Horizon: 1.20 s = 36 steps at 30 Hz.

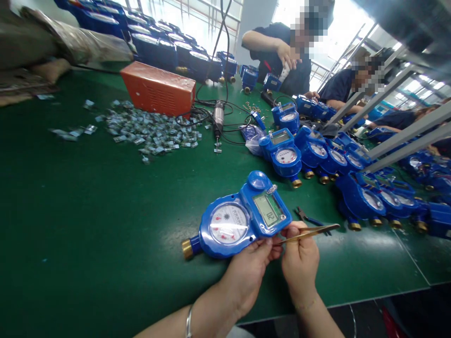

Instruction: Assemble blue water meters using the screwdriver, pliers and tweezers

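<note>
A blue water meter (243, 217) with a round dial, a small display and a brass end lies tilted on the green table (88, 225). My left hand (248, 272) grips its lower edge from below. My right hand (299, 260) is closed around a thin brass-coloured tool (312, 232) like tweezers, whose tip touches the meter's right corner under the display.
Rows of blue meters (338, 164) fill the right side. Black pliers (306, 218) lie beside my right hand. An orange box (158, 89), a heap of small silver parts (151, 131) and a corded tool (218, 119) sit farther back. Other people work at the far side.
</note>
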Motion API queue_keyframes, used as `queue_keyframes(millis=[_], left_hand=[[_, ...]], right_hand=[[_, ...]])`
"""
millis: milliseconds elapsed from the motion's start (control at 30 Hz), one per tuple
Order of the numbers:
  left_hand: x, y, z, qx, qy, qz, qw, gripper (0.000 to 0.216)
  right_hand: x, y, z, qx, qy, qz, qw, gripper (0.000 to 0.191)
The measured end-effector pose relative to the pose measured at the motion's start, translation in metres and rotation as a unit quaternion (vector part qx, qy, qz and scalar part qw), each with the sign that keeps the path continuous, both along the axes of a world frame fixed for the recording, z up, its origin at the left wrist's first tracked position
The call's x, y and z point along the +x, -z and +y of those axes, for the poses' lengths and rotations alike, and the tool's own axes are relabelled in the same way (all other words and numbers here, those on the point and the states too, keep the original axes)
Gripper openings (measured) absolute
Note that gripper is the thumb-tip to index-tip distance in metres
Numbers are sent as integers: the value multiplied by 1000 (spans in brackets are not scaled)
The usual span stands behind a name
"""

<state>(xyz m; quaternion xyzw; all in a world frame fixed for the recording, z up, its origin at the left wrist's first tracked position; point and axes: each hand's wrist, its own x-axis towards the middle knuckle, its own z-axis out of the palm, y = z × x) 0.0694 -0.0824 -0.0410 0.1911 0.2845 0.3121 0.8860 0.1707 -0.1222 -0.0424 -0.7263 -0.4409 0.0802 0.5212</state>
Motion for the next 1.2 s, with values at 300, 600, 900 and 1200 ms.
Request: queue_keyframes(millis=[300,600,900,1200], left_hand=[[4,1,0,7,-2,52,999,19],[7,-1,-1,1,-14,60,998,16],[6,3,-2,2,-22,62,998,17],[5,7,-4,10,-17,46,999,17]], right_hand=[[8,5,16,-3,-44,282,958,29],[5,6,19,-7,-60,345,936,31],[-2,2,6,63,30,70,995,23],[-3,1,1,29,14,-120,992,22]])
